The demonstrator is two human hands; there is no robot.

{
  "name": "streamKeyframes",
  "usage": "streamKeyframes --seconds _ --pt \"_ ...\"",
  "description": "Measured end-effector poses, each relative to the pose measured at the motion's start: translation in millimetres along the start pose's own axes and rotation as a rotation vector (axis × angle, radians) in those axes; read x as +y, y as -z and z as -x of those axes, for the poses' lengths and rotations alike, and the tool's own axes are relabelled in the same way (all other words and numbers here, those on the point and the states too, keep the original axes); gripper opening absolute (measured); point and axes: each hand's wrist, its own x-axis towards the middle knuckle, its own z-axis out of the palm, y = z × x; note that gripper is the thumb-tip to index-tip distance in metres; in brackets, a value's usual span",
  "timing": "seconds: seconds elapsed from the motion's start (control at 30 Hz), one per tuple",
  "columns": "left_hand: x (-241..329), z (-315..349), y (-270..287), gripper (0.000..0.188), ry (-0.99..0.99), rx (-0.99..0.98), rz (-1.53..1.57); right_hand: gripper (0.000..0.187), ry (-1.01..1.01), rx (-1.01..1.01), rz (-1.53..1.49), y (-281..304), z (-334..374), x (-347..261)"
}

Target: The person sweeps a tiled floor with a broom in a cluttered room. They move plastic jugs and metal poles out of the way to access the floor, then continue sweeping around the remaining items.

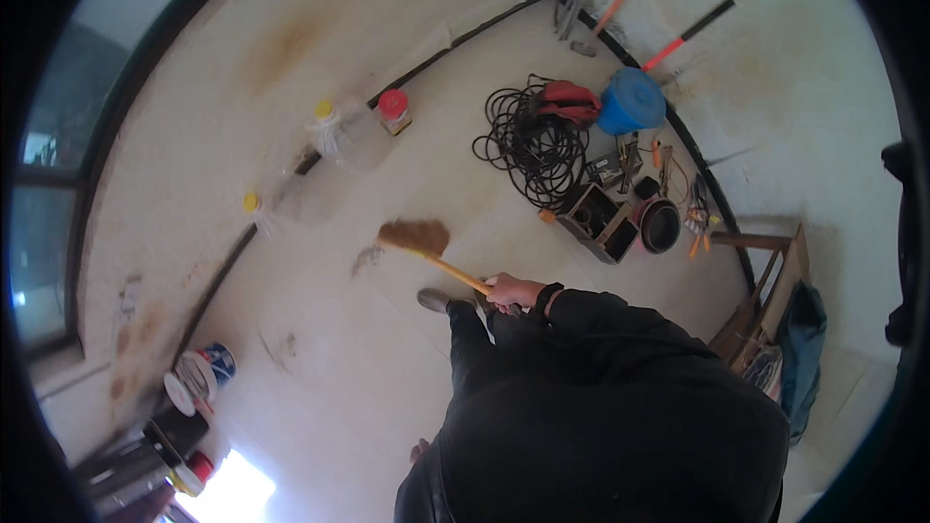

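My right hand [513,292], with a dark band at the wrist, is closed around the yellowish wooden handle of a broom [450,271]. The broom's brown bristle head [417,233] rests on the pale floor ahead of my feet. Just left of the bristles lies a small grey patch of dirt [366,259]. Low beside my body, only a bit of my left hand [418,449] shows past the dark sleeve, and its finger position is hidden. One of my shoes [433,300] stands close under the handle.
Clear jugs with yellow caps [354,138] and a red-lidded jar [394,110] line the left wall. Coiled black cable [533,150], a blue bucket [633,100], a toolbox [601,223] and a round pot [660,225] stand right. Tubs [194,378] sit at lower left; a wooden frame [775,281], far right.
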Motion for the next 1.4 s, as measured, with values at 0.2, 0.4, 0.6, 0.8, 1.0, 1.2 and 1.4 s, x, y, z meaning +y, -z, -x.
streamKeyframes --seconds 0.2,0.4,0.6,0.8,1.0,1.2,1.4 --pt "5.0 -20.9 -2.0 0.041 -0.079 -0.017 -0.107 0.039 0.199 0.143 0.300 45.7 54.2 23.9" --pt "12.3 -36.9 17.3 0.041 -0.137 -0.018 -0.162 0.045 0.144 0.436 0.403 42.6 74.6 81.7" --pt "11.6 -58.8 53.6 0.041 -0.231 -0.014 -0.147 0.020 0.116 0.395 0.581 -31.8 41.9 98.5" --pt "-23.4 -89.3 109.8 0.041 -0.273 -0.023 -0.049 0.018 0.057 0.200 0.293 -116.2 43.6 103.0" --pt "-102.1 -113.6 160.1 0.042 -0.223 0.020 -0.002 0.031 0.310 0.352 0.150 -185.4 95.4 146.3" --pt "-192.1 -129.0 196.3 0.043 -0.207 0.062 -0.135 0.027 0.082 0.583 -0.022 -236.9 85.7 172.9" --pt "-235.0 -146.3 211.3 0.045 -0.211 0.133 -0.229 0.009 0.824 0.092 1.205 -259.2 53.2 153.1"
